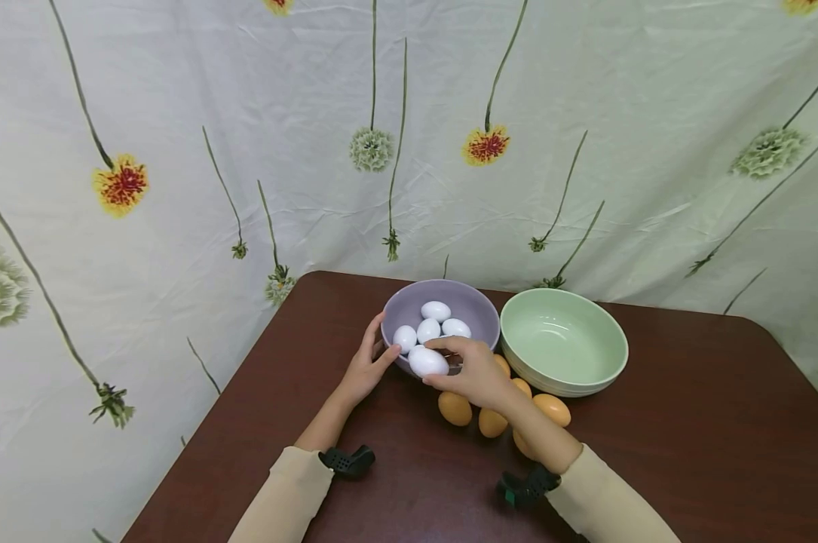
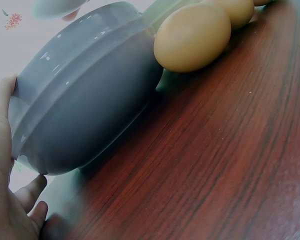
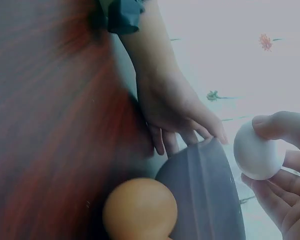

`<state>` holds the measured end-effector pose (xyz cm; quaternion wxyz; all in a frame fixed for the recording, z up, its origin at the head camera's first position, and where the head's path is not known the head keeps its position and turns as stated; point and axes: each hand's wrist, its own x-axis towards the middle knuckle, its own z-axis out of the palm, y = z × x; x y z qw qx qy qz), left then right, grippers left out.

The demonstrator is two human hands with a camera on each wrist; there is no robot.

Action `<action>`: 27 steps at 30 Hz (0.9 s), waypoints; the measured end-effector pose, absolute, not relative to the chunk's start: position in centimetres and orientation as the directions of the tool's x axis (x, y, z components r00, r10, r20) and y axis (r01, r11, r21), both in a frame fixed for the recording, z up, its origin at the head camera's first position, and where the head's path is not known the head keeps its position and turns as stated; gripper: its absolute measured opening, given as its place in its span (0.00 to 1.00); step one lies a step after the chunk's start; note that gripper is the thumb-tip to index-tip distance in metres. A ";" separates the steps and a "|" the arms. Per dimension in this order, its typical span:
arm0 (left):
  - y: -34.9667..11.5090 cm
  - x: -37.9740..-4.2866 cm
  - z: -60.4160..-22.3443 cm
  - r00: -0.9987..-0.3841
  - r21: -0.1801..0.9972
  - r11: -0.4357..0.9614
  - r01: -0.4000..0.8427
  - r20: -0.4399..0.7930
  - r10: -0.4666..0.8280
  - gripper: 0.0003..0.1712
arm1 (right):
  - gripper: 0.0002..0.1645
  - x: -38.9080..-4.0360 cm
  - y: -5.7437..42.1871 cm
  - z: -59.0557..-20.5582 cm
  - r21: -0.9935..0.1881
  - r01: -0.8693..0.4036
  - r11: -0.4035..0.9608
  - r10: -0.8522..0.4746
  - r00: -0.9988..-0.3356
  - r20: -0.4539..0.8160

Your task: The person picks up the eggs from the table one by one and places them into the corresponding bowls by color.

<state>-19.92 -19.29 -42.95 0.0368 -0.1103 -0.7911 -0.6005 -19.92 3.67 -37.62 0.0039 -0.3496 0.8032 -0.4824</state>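
Note:
A purple bowl (image 1: 473, 308) holds several white eggs (image 1: 436, 311). My left hand (image 1: 366, 367) grips the bowl's left side, thumb at the rim and fingers along the outer wall. In the left wrist view the bowl's grey-looking wall (image 2: 95, 95) shows, with fingertips of the left hand (image 2: 7, 175) against it. Over the bowl's near rim, my right hand (image 1: 475, 371) pinches a white egg (image 1: 427, 362) between thumb and fingers. The right wrist view has this held egg (image 3: 255, 152) just off the bowl's rim, the thumb on one side and fingers on the other.
A light green bowl (image 1: 565, 332) with nothing in it stands right beside the purple one. Several brown eggs (image 1: 454, 408) lie on the dark wooden table (image 1: 395, 483) in front of both bowls, partly under my right forearm. A flowered cloth (image 1: 300, 98) hangs behind the table.

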 end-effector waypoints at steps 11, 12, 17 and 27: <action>-19.3 -20.0 -42.9 -0.974 0.942 0.256 0.217 0.192 0.119 0.41 | 0.27 -23.1 3.5 -38.1 -0.828 -0.429 0.361 -0.467 -0.852 0.238; -19.3 -20.0 -42.9 -0.974 0.942 0.256 0.216 0.191 0.118 0.41 | 0.27 -23.4 3.5 -38.1 -0.827 -0.421 0.373 -0.459 -0.858 0.230; -19.2 -19.9 -42.9 -0.975 0.943 0.255 0.215 0.191 0.117 0.41 | 0.27 -24.7 3.1 -38.3 -0.827 -0.383 0.412 -0.426 -0.883 0.197; -19.2 -20.0 -42.8 -0.973 0.942 0.251 0.222 0.196 0.122 0.41 | 0.27 -27.1 2.9 -39.1 -0.782 -0.375 0.499 -0.388 -0.903 0.185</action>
